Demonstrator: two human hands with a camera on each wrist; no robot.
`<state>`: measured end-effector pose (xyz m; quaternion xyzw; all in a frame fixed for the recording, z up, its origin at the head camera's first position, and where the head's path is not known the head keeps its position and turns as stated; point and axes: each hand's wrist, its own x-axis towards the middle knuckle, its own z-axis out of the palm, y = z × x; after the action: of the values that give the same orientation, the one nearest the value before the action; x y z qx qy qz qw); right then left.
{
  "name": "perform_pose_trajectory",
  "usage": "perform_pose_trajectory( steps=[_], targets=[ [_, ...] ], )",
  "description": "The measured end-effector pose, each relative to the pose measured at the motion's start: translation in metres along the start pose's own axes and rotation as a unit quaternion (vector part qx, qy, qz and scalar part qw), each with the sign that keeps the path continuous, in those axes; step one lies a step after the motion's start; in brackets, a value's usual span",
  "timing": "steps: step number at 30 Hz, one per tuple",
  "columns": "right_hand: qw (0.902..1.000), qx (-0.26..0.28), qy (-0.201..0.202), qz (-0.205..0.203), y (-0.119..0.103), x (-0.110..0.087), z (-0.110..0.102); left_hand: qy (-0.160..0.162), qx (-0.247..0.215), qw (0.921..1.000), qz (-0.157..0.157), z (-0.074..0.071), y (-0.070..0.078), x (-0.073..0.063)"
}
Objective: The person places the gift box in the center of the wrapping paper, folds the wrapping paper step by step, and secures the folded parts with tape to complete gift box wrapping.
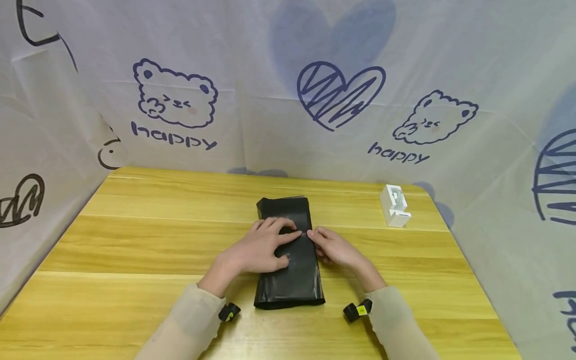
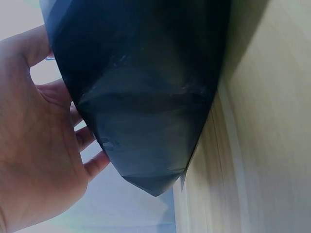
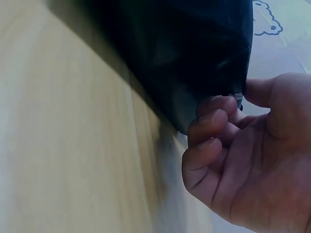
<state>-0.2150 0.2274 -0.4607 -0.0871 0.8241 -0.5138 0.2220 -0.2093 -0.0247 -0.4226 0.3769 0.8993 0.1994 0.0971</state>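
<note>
A black plastic bag, glossy and flattened into a long rectangle, lies on the table with its lower end slightly gaping. My left hand rests across its upper middle, fingers spread and thumb on the surface. In the left wrist view that hand reaches over the bag, which bulges off the wood. At the right edge, my right hand pinches the plastic between thumb and forefinger. The right wrist view shows the other fingers of this hand curled beneath the edge of the bag.
A small white block-shaped holder stands at the back right of the wooden table. Behind the table hangs a pale cloth printed with bears and hearts. Dark wrist devices with yellow marks hang by both sleeves.
</note>
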Motion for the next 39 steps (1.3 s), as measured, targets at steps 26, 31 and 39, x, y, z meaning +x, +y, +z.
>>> perform_pose_trajectory(
  steps=[26, 31, 39],
  targets=[
    [0.953, -0.219, -0.006, -0.21, -0.005, -0.035, 0.012, -0.001, -0.046, 0.9985, -0.029, 0.002, -0.025, -0.043],
    [0.9539, -0.212, -0.012, -0.212, -0.006, -0.038, 0.018, 0.004, -0.039, 0.9988, -0.03, 0.001, -0.027, -0.043],
    [0.9624, -0.205, -0.007, -0.178, -0.008, -0.035, 0.025, 0.021, -0.032, 0.9986, -0.037, 0.002, -0.028, -0.041]
  ],
)
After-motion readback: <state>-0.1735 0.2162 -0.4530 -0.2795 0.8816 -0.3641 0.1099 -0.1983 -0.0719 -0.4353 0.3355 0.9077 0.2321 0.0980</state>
